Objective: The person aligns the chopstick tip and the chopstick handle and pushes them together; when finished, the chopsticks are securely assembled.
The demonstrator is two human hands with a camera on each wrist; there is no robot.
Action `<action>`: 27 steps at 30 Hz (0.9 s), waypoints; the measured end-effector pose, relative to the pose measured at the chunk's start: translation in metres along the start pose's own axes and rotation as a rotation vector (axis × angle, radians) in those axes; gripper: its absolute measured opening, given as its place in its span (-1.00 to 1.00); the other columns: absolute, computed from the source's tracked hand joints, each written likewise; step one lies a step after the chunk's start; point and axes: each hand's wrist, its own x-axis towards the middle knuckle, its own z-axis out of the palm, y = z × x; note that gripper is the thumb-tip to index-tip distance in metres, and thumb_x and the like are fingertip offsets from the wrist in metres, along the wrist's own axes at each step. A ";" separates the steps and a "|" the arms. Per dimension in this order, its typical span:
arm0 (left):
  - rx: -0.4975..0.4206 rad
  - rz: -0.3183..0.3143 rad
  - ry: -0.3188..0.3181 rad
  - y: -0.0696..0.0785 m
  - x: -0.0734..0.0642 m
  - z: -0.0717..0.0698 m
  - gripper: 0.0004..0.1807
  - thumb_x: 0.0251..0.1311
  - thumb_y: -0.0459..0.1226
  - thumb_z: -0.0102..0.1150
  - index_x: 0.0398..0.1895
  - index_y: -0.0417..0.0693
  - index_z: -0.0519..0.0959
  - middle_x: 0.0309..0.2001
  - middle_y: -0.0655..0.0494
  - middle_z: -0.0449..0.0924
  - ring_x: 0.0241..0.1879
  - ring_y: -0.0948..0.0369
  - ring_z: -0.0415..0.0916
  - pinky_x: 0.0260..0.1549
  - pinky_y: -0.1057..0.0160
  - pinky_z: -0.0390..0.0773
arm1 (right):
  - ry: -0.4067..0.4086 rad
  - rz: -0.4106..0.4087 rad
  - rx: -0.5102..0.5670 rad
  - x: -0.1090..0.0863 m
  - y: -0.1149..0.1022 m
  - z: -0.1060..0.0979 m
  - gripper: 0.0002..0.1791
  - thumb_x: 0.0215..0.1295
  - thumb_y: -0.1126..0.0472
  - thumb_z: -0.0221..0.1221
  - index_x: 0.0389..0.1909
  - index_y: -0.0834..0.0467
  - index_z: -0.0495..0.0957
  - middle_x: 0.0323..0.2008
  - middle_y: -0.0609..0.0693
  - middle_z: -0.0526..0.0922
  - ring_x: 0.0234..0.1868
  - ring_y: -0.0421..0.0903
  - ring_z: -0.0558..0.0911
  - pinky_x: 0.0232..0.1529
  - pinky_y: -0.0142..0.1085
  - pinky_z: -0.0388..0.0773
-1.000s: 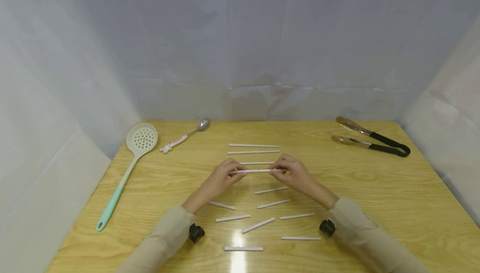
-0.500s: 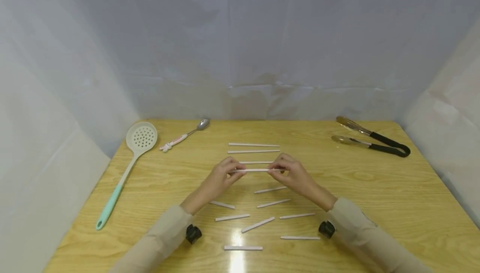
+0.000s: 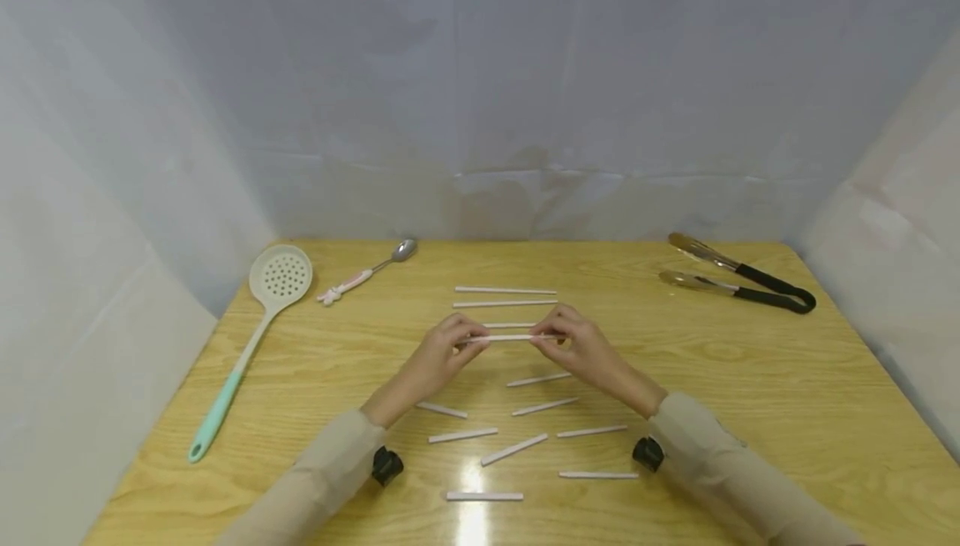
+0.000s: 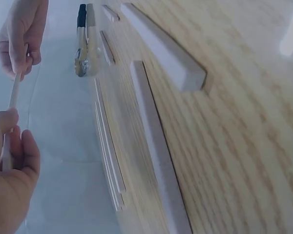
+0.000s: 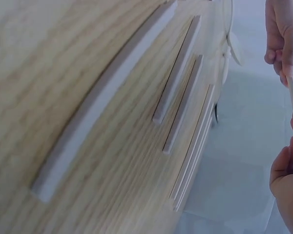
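Closer together than a second ago, my two hands are leaving a shorter bare stretch of the white stick (image 3: 510, 338) between their fingertips; the right hand (image 3: 585, 350) is now sitting slightly nearer the left hand (image 3: 442, 354). Both hands are keeping a narrow pinch on it, thumb against fingers, one near each end, and its tips are running on past my fingertips. I'm holding it almost level, clear of the table (image 3: 720, 379), as both wrist views are showing.

Just beyond it, from where I'm looking, another stick (image 3: 510, 326) is lying nearly parallel, its ends hidden by my fingers. Farther out, two more sticks (image 3: 506, 304) are lying side by side. On my side of the held one, eight loose sticks (image 3: 514, 449) are lying at various angles; the one nearest my left wrist is partly covered by it.

Well apart to my left, a slotted skimmer (image 3: 258, 338) with a mint grip and a spoon (image 3: 356, 281) with a pink-and-white handle are resting; to my right, black-handled tongs (image 3: 761, 278) are lying spread near the far edge.
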 end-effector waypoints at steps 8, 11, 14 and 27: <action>0.000 -0.026 -0.047 -0.007 0.003 -0.005 -0.82 0.26 -0.38 0.13 -0.12 -0.28 0.60 -0.18 -0.02 0.53 -0.26 0.17 0.50 -0.24 0.34 0.59 | -0.026 0.025 -0.025 0.000 0.008 -0.006 -0.86 0.11 0.44 0.28 -0.27 0.29 0.66 -0.37 0.04 0.53 -0.38 -0.14 0.50 -0.41 -0.39 0.49; 0.014 -0.050 -0.085 -0.008 0.002 -0.008 -0.78 0.29 -0.37 0.09 -0.06 -0.28 0.58 -0.15 -0.02 0.52 -0.24 0.17 0.50 -0.22 0.34 0.58 | -0.042 0.063 -0.031 -0.002 0.014 -0.009 -0.88 0.11 0.42 0.30 -0.30 0.28 0.66 -0.38 0.02 0.55 -0.38 -0.18 0.51 -0.40 -0.41 0.51; 0.040 -0.080 -0.120 -0.010 0.001 -0.011 -0.76 0.30 -0.37 0.08 -0.03 -0.29 0.57 -0.13 -0.04 0.53 -0.22 0.16 0.50 -0.20 0.33 0.58 | -0.060 0.096 -0.052 -0.005 0.021 -0.011 -0.90 0.10 0.40 0.31 -0.33 0.29 0.66 -0.40 0.01 0.55 -0.41 -0.22 0.50 -0.41 -0.44 0.51; 0.198 -0.224 -0.229 -0.028 0.007 -0.011 -0.80 0.23 -0.36 0.17 -0.11 -0.25 0.62 -0.21 -0.04 0.60 -0.24 0.14 0.50 -0.18 0.22 0.56 | -0.195 0.196 -0.116 -0.006 0.046 -0.013 -0.91 0.16 0.39 0.27 -0.31 0.30 0.66 -0.39 0.04 0.59 -0.35 -0.11 0.55 -0.34 -0.36 0.54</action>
